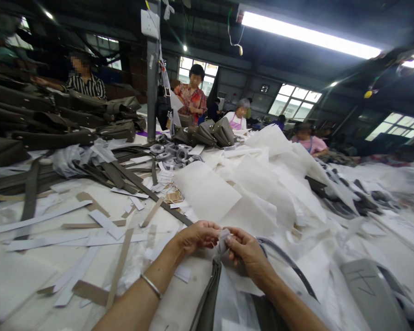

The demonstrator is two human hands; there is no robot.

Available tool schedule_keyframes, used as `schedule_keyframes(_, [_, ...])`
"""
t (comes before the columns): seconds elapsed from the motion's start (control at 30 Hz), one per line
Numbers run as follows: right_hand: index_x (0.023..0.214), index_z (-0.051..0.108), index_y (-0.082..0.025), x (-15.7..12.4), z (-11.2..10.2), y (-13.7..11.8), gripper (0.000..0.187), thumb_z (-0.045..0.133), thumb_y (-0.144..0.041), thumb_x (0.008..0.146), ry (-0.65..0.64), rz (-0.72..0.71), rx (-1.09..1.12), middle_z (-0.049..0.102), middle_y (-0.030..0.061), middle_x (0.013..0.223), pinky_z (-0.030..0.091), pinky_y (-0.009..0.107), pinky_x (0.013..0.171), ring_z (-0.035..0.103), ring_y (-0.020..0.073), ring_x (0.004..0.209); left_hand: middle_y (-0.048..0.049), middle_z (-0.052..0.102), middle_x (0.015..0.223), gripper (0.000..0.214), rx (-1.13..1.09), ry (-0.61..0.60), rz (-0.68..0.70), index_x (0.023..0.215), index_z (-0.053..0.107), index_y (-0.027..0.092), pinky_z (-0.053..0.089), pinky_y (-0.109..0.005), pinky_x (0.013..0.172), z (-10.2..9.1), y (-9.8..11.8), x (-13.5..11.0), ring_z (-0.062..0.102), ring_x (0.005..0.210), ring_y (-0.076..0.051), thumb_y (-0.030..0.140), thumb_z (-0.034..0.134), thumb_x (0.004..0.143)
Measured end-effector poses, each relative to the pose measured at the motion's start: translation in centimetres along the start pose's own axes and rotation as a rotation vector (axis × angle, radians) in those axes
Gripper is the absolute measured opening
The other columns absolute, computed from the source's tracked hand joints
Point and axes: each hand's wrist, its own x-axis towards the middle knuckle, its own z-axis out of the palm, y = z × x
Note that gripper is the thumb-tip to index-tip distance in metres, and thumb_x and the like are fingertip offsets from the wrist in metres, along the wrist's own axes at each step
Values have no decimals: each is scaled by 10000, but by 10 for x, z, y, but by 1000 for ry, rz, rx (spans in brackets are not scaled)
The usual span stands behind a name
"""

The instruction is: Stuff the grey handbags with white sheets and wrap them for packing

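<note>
My left hand (pixel 196 236) and my right hand (pixel 246 253) meet low in the middle of the view, both pinched on a small wad of white wrapping (pixel 223 239) at the top of a dark grey bag strap (pixel 209 294). The strap hangs down from my fingers toward me. A thin silver bangle (pixel 151 285) sits on my left wrist. A dark curved handle (pixel 286 262) arcs away to the right of my right hand. White tissue sheets (pixel 207 191) lie just beyond my hands.
The table (pixel 24 271) is littered with white and brown paper strips and dark straps (pixel 138 184). Grey bags are stacked at the far left (pixel 55 138) and centre back (pixel 210 133). Several people work on the far side. A grey post (pixel 152 73) stands behind.
</note>
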Motion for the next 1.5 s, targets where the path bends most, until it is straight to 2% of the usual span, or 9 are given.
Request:
schedule_keyframes(0.1, [1100,619,-160,7,0,-4,577,811,-455,643,-72,-7,-81,581,-75,568,441,206,410,565,110,448,47,469,626,449,36,78,29,757,586,162,280,-205,485,1,-3,5,394,529,-76,596,647,655])
schedule_keyframes(0.27, [889,634,-149,16,6,-6,466,834,-415,562,-170,151,-153,594,-67,513,489,256,438,562,126,404,8,523,691,557,230,160,82,785,648,141,263,-223,475,8,1,3,391,550,-93,678,503,759])
schedule_keyframes(0.47, [795,623,-153,16,5,6,479,840,-505,553,-99,202,-73,634,-35,565,484,240,469,593,117,467,-36,624,909,273,524,160,169,759,683,158,420,-221,631,16,22,-19,562,756,-144,429,657,744])
schedule_keyframes(0.7, [803,594,-152,10,0,8,495,862,-470,534,-75,248,26,694,32,654,524,270,598,642,134,565,-14,627,758,386,592,121,13,1085,578,158,441,-218,417,12,19,-23,652,581,-186,301,577,726])
schedule_keyframes(0.8, [825,613,-151,6,-3,0,480,877,-431,538,-141,270,62,709,47,746,527,279,670,660,143,655,-3,606,649,263,631,147,-9,913,607,144,448,-236,443,13,12,-17,624,533,-180,316,581,717])
schedule_keyframes(0.93, [823,667,-154,4,-7,-11,437,760,-556,678,-110,189,-148,582,-27,588,376,209,478,500,92,512,6,586,616,194,739,206,91,664,607,167,407,-237,561,12,13,-13,578,619,-156,346,578,731])
schedule_keyframes(1.03, [817,712,-163,6,-6,-14,377,720,-524,708,-33,88,-370,504,-53,541,248,208,421,355,68,459,24,568,636,158,803,272,156,615,587,173,342,-233,571,8,18,-11,522,647,-137,306,591,700])
schedule_keyframes(1.3, [935,754,-170,13,2,-11,387,671,-476,713,-62,103,-415,639,-10,658,259,226,399,355,74,426,-4,525,653,125,913,534,184,587,507,186,291,-259,588,3,25,-12,474,650,-149,188,514,711])
schedule_keyframes(1.5, [850,758,-183,17,6,-6,251,726,-328,647,-108,88,-363,584,-43,566,309,226,488,432,93,497,27,516,608,92,861,405,202,648,564,173,330,-227,554,8,29,-13,487,594,-131,192,510,720])
